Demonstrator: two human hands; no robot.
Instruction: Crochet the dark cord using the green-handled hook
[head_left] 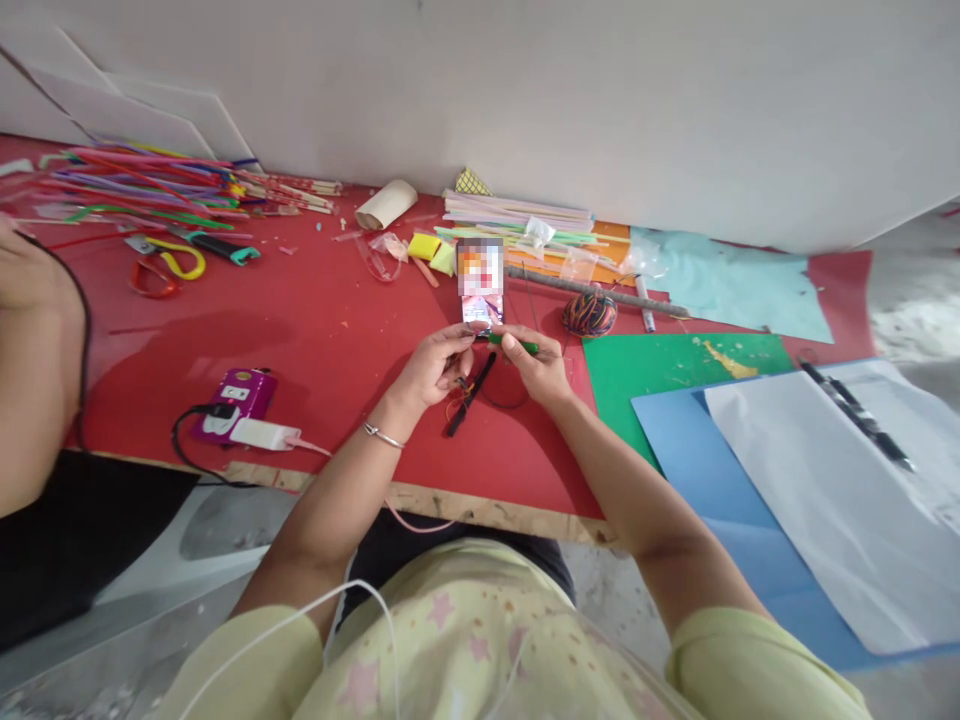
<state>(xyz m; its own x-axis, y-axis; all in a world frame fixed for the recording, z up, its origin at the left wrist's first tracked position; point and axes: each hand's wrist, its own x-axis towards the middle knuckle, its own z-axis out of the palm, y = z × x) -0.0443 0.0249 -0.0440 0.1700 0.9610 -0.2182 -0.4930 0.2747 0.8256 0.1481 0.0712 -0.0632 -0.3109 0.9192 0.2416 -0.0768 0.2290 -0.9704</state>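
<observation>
My right hand (536, 362) is closed around the green handle of a crochet hook (517, 343), whose tip points left between my hands. My left hand (439, 365) pinches a bit of multicoloured yarn (455, 402) near that tip, and loose strands hang under the fingers. The small worked piece is mostly hidden by the fingertips. A yarn ball (589, 314) lies to the right of my hands. Just beyond them stands a phone (481, 308) with a lit screen, partly blurred. Below my hands a black pen-like stick (472, 395) rests on the table.
On the red table (315, 340) are a purple power adapter (238, 400), scissors (169, 262), pipe cleaners (142, 190), a cardboard tube (386, 205) and a grey rod (592, 290). Green sheet (675, 365) and blue folder (720, 520) lie right. Another person's arm (34, 350) is at left.
</observation>
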